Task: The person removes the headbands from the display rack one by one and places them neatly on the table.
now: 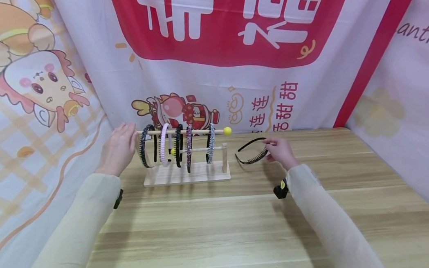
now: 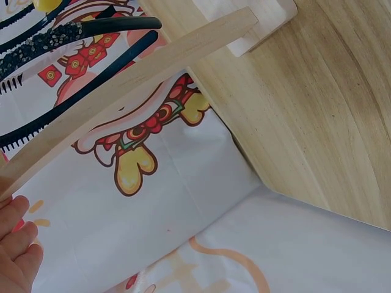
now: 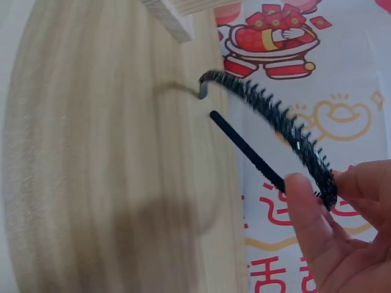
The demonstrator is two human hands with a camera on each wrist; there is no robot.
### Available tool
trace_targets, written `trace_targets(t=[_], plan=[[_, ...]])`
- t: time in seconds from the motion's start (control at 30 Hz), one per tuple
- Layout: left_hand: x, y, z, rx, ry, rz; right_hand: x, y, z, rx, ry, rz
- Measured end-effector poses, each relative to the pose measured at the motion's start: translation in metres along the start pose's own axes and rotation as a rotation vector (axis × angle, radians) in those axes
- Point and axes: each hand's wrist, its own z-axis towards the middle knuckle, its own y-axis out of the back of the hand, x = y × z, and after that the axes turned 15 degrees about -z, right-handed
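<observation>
A wooden headband rack (image 1: 198, 178) stands at the back of the table, with several headbands on its bars. My left hand (image 1: 117, 148) holds the top of the rack's left post; in the left wrist view its fingertips meet the upper end of that post (image 2: 134, 85). To the right of the rack, my right hand (image 1: 280, 150) pinches a black toothed headband (image 3: 269, 110) at the middle of its curve between thumb and fingers. The two ends of this headband point left, toward the rack. A pink headband (image 1: 163, 145) and a silver glittery headband (image 1: 211, 142) hang on the rack.
The upper bar ends in a yellow ball (image 1: 227, 130) on the right; another yellow ball (image 1: 173, 152) tips the lower bar. Printed cloth (image 1: 233, 79) hangs right behind the table's back edge. More cloth (image 1: 54, 168) borders the left side.
</observation>
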Motion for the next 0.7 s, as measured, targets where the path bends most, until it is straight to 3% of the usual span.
trace_targets(t=[0.27,0.57,0.7], plan=[[0.0,0.0,0.0,0.01,0.008,-0.005,-0.01,-0.007,-0.005,0.126,-0.06,-0.084],[0.001,-0.001,0.0,0.01,0.01,-0.004,-0.023,-0.021,-0.008,0.335,-0.029,-0.175],[0.001,-0.001,0.001,0.001,0.004,-0.005,-0.027,-0.032,-0.008,0.358,-0.062,-0.166]])
